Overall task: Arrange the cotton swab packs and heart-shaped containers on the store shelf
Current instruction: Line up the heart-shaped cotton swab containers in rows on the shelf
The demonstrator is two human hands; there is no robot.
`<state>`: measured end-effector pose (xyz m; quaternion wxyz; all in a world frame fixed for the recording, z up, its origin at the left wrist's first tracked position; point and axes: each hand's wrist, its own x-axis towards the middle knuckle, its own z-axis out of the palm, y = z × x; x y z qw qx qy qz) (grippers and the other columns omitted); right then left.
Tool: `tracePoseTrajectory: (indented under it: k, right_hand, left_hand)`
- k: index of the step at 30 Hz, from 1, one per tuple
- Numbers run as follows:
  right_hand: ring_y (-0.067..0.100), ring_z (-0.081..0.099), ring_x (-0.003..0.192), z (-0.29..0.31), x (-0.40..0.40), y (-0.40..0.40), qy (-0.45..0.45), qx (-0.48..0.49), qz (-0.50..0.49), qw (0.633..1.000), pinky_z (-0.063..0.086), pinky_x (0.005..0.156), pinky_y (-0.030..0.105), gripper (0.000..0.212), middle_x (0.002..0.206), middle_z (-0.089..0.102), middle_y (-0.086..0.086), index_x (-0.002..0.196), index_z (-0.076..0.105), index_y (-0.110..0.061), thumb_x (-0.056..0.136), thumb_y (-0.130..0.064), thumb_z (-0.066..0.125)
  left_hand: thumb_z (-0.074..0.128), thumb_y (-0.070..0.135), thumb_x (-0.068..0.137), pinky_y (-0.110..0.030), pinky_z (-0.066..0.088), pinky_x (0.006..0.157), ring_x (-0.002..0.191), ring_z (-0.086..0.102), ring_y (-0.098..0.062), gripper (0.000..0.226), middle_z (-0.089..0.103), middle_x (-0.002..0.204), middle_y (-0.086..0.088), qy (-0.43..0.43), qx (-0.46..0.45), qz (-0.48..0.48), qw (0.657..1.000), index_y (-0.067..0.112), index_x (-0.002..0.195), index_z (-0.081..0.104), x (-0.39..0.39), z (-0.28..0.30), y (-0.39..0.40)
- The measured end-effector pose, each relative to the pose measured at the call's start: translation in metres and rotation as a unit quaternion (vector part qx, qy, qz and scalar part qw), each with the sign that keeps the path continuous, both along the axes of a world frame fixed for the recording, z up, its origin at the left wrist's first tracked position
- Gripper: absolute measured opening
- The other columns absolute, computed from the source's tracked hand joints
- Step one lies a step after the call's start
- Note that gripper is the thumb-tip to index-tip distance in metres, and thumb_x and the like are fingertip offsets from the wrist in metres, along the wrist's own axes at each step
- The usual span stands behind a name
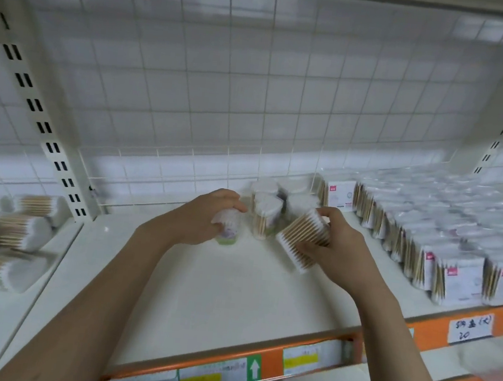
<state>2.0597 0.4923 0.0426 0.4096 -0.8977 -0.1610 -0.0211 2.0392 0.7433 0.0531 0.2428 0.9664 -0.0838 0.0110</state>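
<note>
Gripping one heart-shaped container (227, 226) upright in left hand (207, 216), tilting another (302, 240) in right hand (336, 245) beside standing cluster (268, 212) on shelf (202, 293), risking toppling neighbours.

A white shelf (202, 293) is carrying upright heart-shaped containers (268, 213) just beyond and between the left hand (207, 216) and the right hand (337, 246), while rows of cotton swab packs (443, 241) are standing beside the right hand's far side.
</note>
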Motion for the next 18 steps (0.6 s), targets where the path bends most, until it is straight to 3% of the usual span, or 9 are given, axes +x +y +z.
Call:
tracePoseTrajectory:
  k: [5,9,12,18]
  right_hand:
    - [0.02,0.055,0.088,0.009,0.025,-0.024,-0.023,-0.027,-0.013,0.999,0.037,0.068,0.027,0.054,0.109,0.063,0.003,0.131,0.04,-0.021,0.083,-0.017,0.066]
    - [0.028,0.056,0.098,0.025,0.051,-0.044,-0.048,-0.061,-0.034,0.996,0.04,0.075,0.029,0.052,0.113,0.061,0.009,0.133,0.042,-0.013,0.085,-0.017,0.062]
    - [0.027,0.056,0.088,0.038,0.077,-0.055,-0.074,-0.1,-0.039,0.991,0.042,0.069,0.03,0.034,0.101,0.063,0.009,0.117,0.053,-0.012,0.084,-0.017,0.06]
    - [0.022,0.051,0.081,0.058,0.134,-0.059,-0.087,-0.19,0.015,0.978,0.037,0.062,0.028,0.014,0.091,0.058,0.005,0.099,0.053,-0.015,0.085,-0.014,0.056]
  left_hand:
    - [0.052,0.008,0.091,-0.016,0.019,0.1,0.14,0.021,-0.008,0.053,0.02,0.153,0.011,0.034,-0.003,0.027,0.999,0.031,0.137,0.039,0.012,-0.004,-0.013]
    - [0.051,0.009,0.091,-0.026,0.024,0.105,0.138,0.024,-0.015,0.056,0.026,0.151,0.006,0.012,0.045,0.039,0.998,0.027,0.141,0.033,0.012,-0.001,-0.02]
    - [0.054,0.014,0.091,-0.026,0.018,0.11,0.14,0.018,-0.015,0.06,0.023,0.152,0.007,-0.005,0.038,0.076,0.996,0.03,0.143,0.028,0.011,-0.004,-0.02]
    - [0.054,0.02,0.092,-0.025,0.021,0.11,0.137,0.026,-0.016,0.047,0.029,0.15,0.006,-0.09,0.02,0.155,0.984,0.026,0.137,0.041,0.008,-0.012,-0.027]
